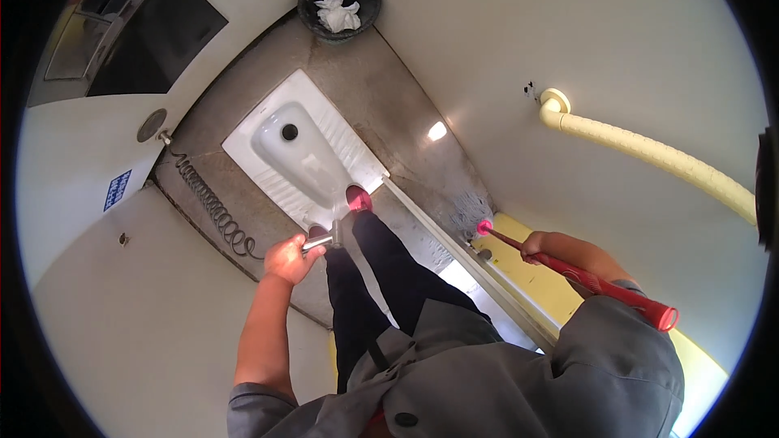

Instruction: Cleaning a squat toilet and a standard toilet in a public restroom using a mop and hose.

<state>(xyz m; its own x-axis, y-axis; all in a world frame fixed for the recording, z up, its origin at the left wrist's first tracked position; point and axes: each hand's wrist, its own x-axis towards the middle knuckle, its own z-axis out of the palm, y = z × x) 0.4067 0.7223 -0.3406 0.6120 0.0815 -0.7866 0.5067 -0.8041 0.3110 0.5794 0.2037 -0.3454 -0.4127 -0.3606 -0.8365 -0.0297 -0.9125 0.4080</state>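
My left hand (288,258) is closed around a metal spray head (329,237), with a coiled hose (215,203) running from it to a wall fitting at the left; faint water seems to show by its tip. My right hand (537,245) grips the red handle (613,292) of a mop whose grey strands (471,211) lie on the floor at the right, by a pink collar. My feet, in red shoes (359,199), are at the near end of a white squat toilet (312,168) with a dark drain.
A black bin (365,0) with white paper inside stands in the far corner. A yellow grab rail (649,154) runs along the right wall, above a yellow door (540,276) and a pale threshold strip (454,243). Dark panels (154,32) are on the left wall.
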